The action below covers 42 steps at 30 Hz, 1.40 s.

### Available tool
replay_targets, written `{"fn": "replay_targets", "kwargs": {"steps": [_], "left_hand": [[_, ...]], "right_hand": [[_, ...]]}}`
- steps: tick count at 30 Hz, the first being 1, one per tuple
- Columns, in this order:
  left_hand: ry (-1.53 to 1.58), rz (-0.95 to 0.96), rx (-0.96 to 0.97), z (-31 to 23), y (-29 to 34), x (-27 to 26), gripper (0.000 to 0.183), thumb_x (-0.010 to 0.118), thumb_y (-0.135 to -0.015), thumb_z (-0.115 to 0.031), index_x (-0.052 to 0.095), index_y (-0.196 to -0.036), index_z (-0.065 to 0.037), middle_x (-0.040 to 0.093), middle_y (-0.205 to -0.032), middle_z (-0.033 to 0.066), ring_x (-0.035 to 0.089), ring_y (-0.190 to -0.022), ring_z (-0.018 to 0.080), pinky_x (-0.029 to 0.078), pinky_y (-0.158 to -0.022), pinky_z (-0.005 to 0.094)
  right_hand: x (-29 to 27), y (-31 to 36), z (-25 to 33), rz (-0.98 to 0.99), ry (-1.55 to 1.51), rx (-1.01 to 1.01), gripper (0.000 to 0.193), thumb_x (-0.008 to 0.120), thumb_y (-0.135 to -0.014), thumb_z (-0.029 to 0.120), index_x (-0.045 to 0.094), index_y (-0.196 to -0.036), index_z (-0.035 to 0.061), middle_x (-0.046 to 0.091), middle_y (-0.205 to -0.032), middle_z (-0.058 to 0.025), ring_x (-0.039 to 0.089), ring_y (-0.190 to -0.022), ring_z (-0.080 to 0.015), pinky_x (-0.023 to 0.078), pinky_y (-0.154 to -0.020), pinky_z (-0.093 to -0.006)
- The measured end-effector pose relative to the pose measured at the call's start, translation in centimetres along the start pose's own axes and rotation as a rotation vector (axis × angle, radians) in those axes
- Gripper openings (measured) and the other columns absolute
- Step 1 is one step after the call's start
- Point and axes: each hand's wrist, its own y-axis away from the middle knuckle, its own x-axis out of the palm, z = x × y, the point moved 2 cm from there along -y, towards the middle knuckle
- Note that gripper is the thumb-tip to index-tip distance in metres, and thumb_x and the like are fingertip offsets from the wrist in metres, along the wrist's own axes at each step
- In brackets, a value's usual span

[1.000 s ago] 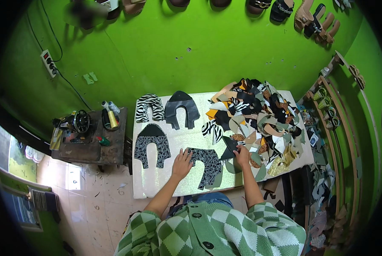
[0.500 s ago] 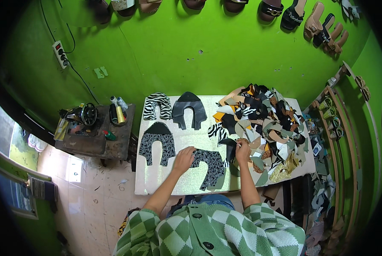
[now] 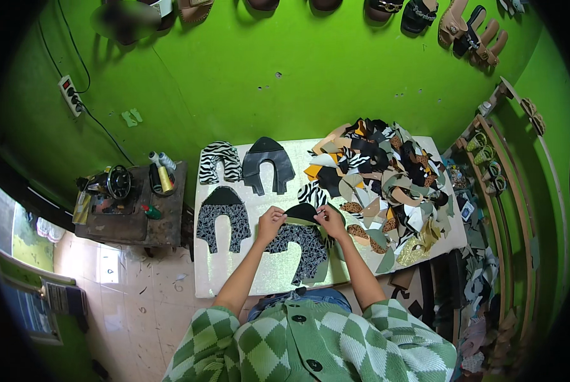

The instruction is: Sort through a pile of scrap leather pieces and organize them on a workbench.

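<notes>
Between my hands is a black crescent-shaped piece of leather-like material (image 3: 302,211) with a pale underside edge. My right hand (image 3: 332,221) pinches its right end, and the fingers of my left hand (image 3: 272,223) close on its left end. Just below it, a black-and-grey patterned U-shaped piece (image 3: 305,247) lies on the table, partly hidden by my left hand. To the left lies a similar patterned piece with a black tip (image 3: 222,219). Behind it are a zebra-striped U-shaped piece (image 3: 219,162) and a plain black one (image 3: 267,167).
A heap of mixed scraps (image 3: 387,184) covers the right of the pale table (image 3: 246,274). A sewing machine (image 3: 117,183) and thread cones (image 3: 164,172) stand on a small worn table at left. Sandals (image 3: 453,25) hang on the green wall; a wooden rack (image 3: 492,191) stands at right.
My right hand has brought the black piece leftward from the scrap heap to above the patterned piece. My left hand has lifted off the patterned piece and taken the black one's left end.
</notes>
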Motion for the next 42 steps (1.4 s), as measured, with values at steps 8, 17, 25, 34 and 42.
{"fn": "replay_targets", "kwargs": {"steps": [8,17,25,34,42], "left_hand": [[0.059,0.046,-0.17,3.2,1.2,-0.4,0.009,0.057,-0.085,-0.004,0.052,-0.091,0.001,0.065,-0.079,0.0089,0.061,-0.072,0.011,0.048,-0.068,0.0223],[-0.097,-0.031,-0.226,3.7,1.6,-0.3,0.014,0.061,-0.082,-0.01,0.06,-0.091,-0.001,0.066,-0.08,0.0073,0.062,-0.072,0.0111,0.047,-0.065,0.0223],[-0.392,-0.117,-0.365,3.2,2.2,-0.4,0.019,0.071,-0.072,-0.023,0.068,-0.083,-0.007,0.066,-0.073,0.0033,0.061,-0.065,0.0115,0.046,-0.061,0.0248],[-0.48,-0.084,-0.502,2.6,2.2,-0.2,0.019,0.069,-0.072,-0.03,0.068,-0.084,-0.015,0.068,-0.081,0.0012,0.064,-0.075,0.0157,0.048,-0.067,0.0296],[-0.628,-0.144,-0.52,1.8,2.7,0.4,0.013,0.067,-0.072,-0.032,0.068,-0.079,-0.021,0.068,-0.079,-0.0039,0.063,-0.076,0.0138,0.043,-0.071,0.0312]], "right_hand": [[1.1,-0.8,-5.0,0.236,-0.055,0.118,0.023,0.059,-0.085,0.017,0.061,-0.076,-0.004,0.061,-0.067,-0.0046,0.056,-0.06,-0.0085,0.045,-0.057,-0.0243],[1.4,-0.6,-5.5,0.141,-0.007,0.071,0.019,0.065,-0.079,0.012,0.065,-0.089,-0.0037,0.064,-0.071,-0.0062,0.058,-0.062,-0.0088,0.046,-0.058,-0.0246],[2.0,0.4,-6.0,-0.05,0.035,0.289,0.022,0.077,-0.067,0.017,0.068,-0.075,-0.0004,0.064,-0.063,-0.0046,0.057,-0.055,-0.0087,0.045,-0.053,-0.0234],[1.6,0.5,-5.6,-0.038,0.017,0.343,0.022,0.077,-0.065,0.019,0.068,-0.072,0.0002,0.064,-0.062,-0.0048,0.058,-0.054,-0.01,0.046,-0.053,-0.0233],[2.4,0.8,-6.1,-0.113,0.173,0.285,0.02,0.077,-0.063,0.018,0.068,-0.069,0.0016,0.065,-0.063,-0.0076,0.061,-0.056,-0.0144,0.048,-0.057,-0.0269]]}}
